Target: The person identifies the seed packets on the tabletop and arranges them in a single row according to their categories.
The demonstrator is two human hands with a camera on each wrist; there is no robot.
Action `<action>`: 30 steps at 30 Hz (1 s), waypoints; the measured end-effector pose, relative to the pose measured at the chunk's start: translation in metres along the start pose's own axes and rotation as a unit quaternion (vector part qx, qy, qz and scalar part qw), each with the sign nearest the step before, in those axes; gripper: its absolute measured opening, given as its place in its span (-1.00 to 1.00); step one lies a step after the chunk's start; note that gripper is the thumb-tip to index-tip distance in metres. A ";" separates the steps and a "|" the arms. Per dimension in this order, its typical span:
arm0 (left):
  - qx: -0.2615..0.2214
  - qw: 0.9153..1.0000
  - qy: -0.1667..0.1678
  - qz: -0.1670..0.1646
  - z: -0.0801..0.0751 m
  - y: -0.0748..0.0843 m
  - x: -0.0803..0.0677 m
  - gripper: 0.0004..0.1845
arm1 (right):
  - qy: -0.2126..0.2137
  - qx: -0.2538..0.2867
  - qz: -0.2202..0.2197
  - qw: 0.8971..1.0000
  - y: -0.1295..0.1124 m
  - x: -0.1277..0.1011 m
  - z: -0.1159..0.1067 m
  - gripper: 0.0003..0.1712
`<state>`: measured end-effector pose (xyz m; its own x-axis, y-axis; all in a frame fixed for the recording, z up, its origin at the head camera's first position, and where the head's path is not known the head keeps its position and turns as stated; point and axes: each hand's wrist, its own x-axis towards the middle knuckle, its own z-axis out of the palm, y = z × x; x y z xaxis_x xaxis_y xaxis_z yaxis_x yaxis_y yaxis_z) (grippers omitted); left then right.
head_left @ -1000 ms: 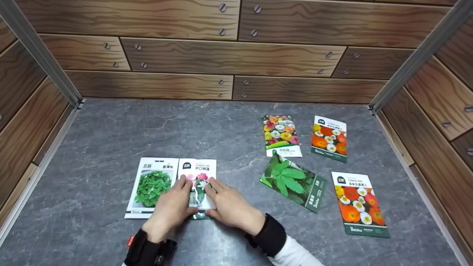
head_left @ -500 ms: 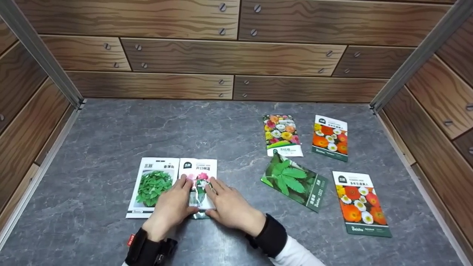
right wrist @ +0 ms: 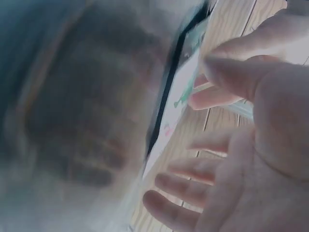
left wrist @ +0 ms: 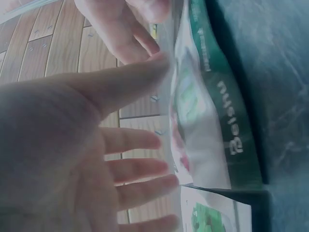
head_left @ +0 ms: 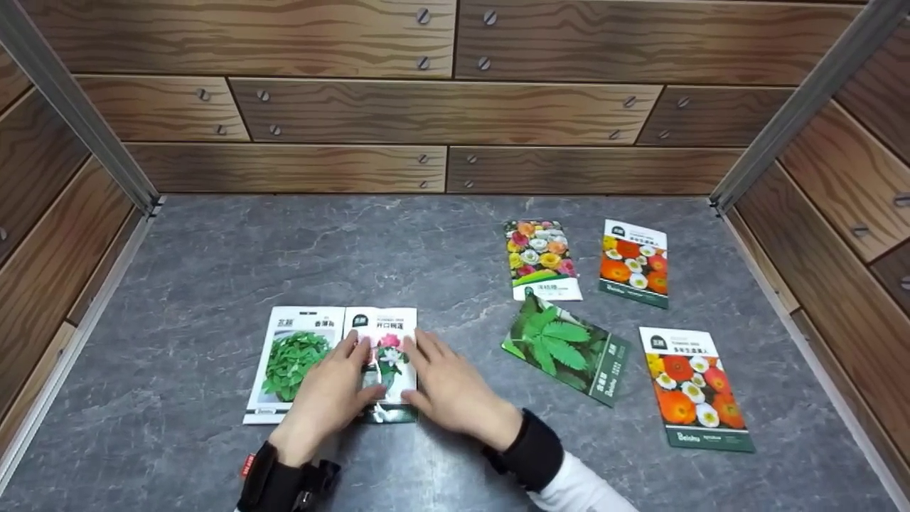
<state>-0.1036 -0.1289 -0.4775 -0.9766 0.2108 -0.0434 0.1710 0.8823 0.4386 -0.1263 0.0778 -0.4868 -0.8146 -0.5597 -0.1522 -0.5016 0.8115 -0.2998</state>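
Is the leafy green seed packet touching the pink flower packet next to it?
Touching. In the head view the leafy packet and the pink flower packet lie side by side with their edges meeting, no table showing between them.

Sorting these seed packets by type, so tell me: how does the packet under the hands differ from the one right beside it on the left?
The pink flower packet pictures a pink bloom; the green herb packet pictures leafy greens. The left hand and right hand flank the flower packet with straight fingers, while only the left hand overlaps the herb packet's edge. The flower packet's bottom band is dark green; the herb packet's is white. Both have white headers and lie side by side on the grey table.
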 end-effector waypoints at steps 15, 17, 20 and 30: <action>-0.033 0.987 0.136 0.076 0.023 0.025 0.007 -0.45 | 0.053 0.048 0.037 0.997 0.063 -0.034 -0.035 -0.20; -0.037 0.984 0.153 0.082 0.024 0.030 0.009 -0.46 | 0.064 0.047 0.043 0.996 0.074 -0.040 -0.040 -0.20; -0.050 0.981 0.167 0.088 0.026 0.041 0.012 -0.47 | 0.080 0.052 0.056 0.994 0.093 -0.051 -0.047 -0.18; -0.096 0.985 0.101 0.106 0.040 0.098 0.030 -0.41 | 0.077 0.065 0.139 0.985 0.166 -0.094 -0.063 -0.16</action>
<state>-0.1110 -0.0196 -0.4714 -0.9308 0.2771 0.2384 0.3653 0.7273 0.5811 -0.1513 0.2763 -0.4629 -0.9546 -0.2792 -0.1041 -0.2199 0.8959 -0.3860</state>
